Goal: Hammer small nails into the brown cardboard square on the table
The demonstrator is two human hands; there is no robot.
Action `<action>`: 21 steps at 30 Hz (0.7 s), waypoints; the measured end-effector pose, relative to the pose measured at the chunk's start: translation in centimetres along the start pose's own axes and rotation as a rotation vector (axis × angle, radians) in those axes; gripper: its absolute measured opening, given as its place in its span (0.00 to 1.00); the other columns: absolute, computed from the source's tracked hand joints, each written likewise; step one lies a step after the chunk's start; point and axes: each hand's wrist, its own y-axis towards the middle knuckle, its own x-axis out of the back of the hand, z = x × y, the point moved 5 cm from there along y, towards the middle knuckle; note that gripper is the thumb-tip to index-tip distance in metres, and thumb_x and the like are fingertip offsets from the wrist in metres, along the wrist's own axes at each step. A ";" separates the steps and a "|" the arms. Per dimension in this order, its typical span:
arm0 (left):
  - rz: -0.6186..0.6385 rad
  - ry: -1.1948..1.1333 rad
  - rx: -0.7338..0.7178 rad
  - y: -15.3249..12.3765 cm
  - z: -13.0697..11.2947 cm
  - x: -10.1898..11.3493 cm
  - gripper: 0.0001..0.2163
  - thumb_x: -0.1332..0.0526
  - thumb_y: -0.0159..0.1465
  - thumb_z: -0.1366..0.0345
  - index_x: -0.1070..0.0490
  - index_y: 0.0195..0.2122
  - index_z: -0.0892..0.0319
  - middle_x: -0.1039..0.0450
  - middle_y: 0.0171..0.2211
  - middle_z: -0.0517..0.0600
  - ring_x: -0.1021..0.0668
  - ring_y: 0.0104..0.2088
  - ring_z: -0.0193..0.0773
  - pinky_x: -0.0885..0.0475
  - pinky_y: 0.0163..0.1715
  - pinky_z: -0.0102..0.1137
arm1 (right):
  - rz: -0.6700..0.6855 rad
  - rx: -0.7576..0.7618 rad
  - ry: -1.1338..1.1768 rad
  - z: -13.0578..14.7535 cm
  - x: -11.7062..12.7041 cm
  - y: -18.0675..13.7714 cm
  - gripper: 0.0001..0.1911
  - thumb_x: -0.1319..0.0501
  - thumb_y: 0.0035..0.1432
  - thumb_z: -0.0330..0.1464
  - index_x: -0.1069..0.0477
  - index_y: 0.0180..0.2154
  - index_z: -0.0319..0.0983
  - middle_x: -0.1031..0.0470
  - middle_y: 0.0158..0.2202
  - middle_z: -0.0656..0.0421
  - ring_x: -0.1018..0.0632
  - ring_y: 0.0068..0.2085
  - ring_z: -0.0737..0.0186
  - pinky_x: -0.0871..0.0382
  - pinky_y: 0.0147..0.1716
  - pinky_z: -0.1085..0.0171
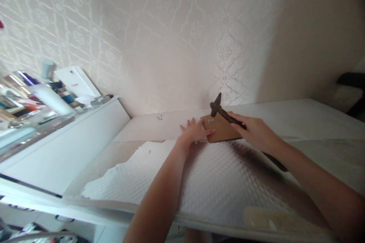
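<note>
My right hand (pixel 251 131) is wrapped round the handle of a dark hammer (pixel 218 108), whose head hangs over the far edge of a flat brown board (pixel 224 129). A short row of small shiny nails (pixel 212 120) shows on the board's upper left part. My left hand (pixel 195 131) lies at the board's left edge with its fingers spread, the thumb resting on the board and the other fingers on the table. Under the board's near side is a white quilted sheet (pixel 216 174).
Several small dark bits (pixel 159 117) lie on the white table (pixel 145 123) to the left. At the left stands a white cabinet (pixel 71 148) topped with clutter and a white box (pixel 76 81). A patterned wall (pixel 171 45) rises behind the table.
</note>
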 end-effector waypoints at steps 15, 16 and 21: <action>0.007 0.013 -0.004 -0.1 0.0 0.1 0.42 0.58 0.53 0.31 0.57 0.66 0.47 0.65 0.68 0.57 0.58 0.66 0.60 0.61 0.57 0.63 | 0.031 0.005 -0.029 0.3 0.0 -0.1 0.24 0.49 0.61 0.31 0.37 0.59 0.41 0.26 0.50 0.55 0.24 0.48 0.52 0.31 0.47 0.56; 0.007 0.013 -0.004 -0.1 0.1 0.0 0.42 0.58 0.53 0.32 0.57 0.66 0.47 0.65 0.68 0.57 0.58 0.66 0.60 0.61 0.57 0.63 | 0.046 0.006 -0.029 0.3 0.0 -0.1 0.25 0.49 0.61 0.30 0.38 0.59 0.42 0.26 0.50 0.56 0.24 0.47 0.52 0.30 0.47 0.56; 0.011 0.029 0.000 0.0 0.2 -0.1 0.41 0.58 0.54 0.33 0.58 0.66 0.46 0.66 0.68 0.56 0.59 0.66 0.59 0.60 0.58 0.63 | 0.029 0.012 -0.019 0.4 0.1 -0.1 0.25 0.49 0.61 0.31 0.38 0.59 0.43 0.26 0.50 0.57 0.25 0.49 0.52 0.31 0.49 0.55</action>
